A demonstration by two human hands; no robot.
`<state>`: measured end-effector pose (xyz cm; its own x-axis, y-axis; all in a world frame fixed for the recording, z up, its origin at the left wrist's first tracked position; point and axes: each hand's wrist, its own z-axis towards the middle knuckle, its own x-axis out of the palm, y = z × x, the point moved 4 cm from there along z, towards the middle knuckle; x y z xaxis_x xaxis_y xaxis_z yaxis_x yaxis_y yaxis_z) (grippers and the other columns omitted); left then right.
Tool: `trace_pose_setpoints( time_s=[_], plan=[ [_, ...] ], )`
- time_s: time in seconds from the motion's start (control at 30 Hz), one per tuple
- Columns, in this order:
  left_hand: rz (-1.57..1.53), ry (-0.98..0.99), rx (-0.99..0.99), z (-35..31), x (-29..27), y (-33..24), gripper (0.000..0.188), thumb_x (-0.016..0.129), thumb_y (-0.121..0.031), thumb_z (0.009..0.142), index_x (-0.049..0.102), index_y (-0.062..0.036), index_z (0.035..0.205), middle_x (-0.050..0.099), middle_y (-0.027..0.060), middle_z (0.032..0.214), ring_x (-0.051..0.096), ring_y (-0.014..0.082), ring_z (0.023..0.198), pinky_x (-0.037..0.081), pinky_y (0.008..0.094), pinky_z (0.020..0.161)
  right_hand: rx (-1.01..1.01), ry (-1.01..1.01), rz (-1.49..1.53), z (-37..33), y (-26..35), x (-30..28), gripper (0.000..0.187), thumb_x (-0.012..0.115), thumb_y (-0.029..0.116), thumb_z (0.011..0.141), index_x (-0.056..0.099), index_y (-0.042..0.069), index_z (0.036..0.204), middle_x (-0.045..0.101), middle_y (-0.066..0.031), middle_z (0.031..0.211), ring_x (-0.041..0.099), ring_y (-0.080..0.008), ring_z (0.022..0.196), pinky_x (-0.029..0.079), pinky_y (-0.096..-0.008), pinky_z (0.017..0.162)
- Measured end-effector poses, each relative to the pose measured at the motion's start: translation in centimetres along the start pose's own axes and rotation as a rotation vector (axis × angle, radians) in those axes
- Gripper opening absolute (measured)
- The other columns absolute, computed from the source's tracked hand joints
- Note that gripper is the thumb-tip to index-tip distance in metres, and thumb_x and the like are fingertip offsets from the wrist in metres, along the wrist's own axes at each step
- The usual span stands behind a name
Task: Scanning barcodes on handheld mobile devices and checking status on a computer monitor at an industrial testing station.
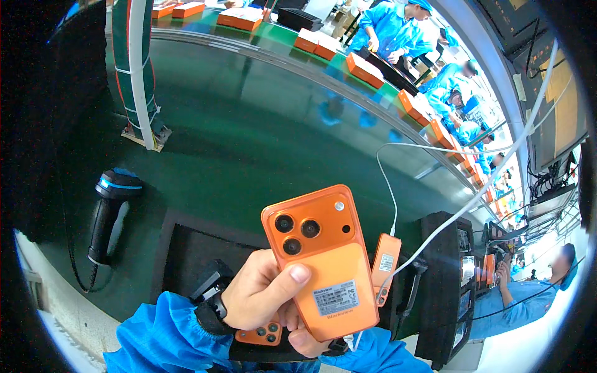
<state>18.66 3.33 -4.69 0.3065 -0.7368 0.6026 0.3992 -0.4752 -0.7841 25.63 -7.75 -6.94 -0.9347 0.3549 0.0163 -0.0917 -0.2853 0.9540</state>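
My left hand [261, 292] is closed on an orange phone [339, 264], its thumb pressed on the back. Three dark camera lenses and a pale printed label face me. Close under the phone's lower end is my right hand [306, 343], curled and mostly hidden behind it; what its fingers hold does not show. Below my left wrist lies a second orange phone [258, 336], partly covered. To the right of the held phone is another orange phone [385, 258] with a label, and a white cable [393, 211] runs into its upper end.
A black handheld scanner [109, 214] stands at left on the green bench [217, 155]. A dark mat [193, 248] lies before me. Beyond a cable-wrapped post [138, 81], orange boxes [367, 69] line the far side. A black rack [438, 292] stands right, near a co-worker [528, 308].
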Motion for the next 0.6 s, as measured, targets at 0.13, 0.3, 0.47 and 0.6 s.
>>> trace_pose_setpoints(
  time_s=[0.13,0.3,0.47,0.6],
  plan=[
    [-0.006,-0.002,-0.004,0.1,-0.1,0.1,0.042,0.048,-0.036,0.099,0.058,0.0034,0.109,0.066,0.0058,0.079,0.056,0.0034,0.051,0.046,0.0174,0.045,0.004,0.04,-0.004,0.0,-0.4,-0.2,0.019,0.065,0.019,0.073,0.055,0.004,0.078,0.051,-0.0011,0.064,0.046,-0.0119,0.056,0.028,-0.0252,0.052],
    [0.0,0.006,-0.005,0.0,-0.3,-0.1,0.042,0.048,-0.036,0.099,0.058,0.0035,0.11,0.066,0.0061,0.079,0.057,0.0034,0.051,0.046,0.0176,0.044,-0.155,-0.093,0.117,-0.5,-1.5,0.2,0.03,0.065,0.018,0.075,0.054,0.003,0.099,0.055,-0.0056,0.088,0.05,-0.011,0.073,0.034,-0.0241,0.062],
    [0.013,-0.005,0.004,0.5,0.1,0.2,0.042,0.048,-0.035,0.099,0.057,0.0038,0.11,0.067,0.0064,0.081,0.057,0.0035,0.052,0.047,0.0177,0.045,-0.093,0.032,0.113,-1.9,-3.2,-0.9,0.035,0.065,0.019,0.076,0.052,0.003,0.104,0.055,-0.0064,0.093,0.05,-0.0112,0.077,0.034,-0.0238,0.064],
    [0.029,0.006,-0.033,-0.2,-0.2,0.1,0.042,0.048,-0.035,0.099,0.057,0.004,0.111,0.067,0.007,0.083,0.058,0.0036,0.056,0.048,0.0178,0.046,-0.021,0.109,-0.006,-1.4,-1.8,-0.7,0.025,0.065,0.023,0.077,0.055,0.003,0.089,0.055,-0.0045,0.08,0.049,-0.012,0.067,0.032,-0.0242,0.057]
  ],
)
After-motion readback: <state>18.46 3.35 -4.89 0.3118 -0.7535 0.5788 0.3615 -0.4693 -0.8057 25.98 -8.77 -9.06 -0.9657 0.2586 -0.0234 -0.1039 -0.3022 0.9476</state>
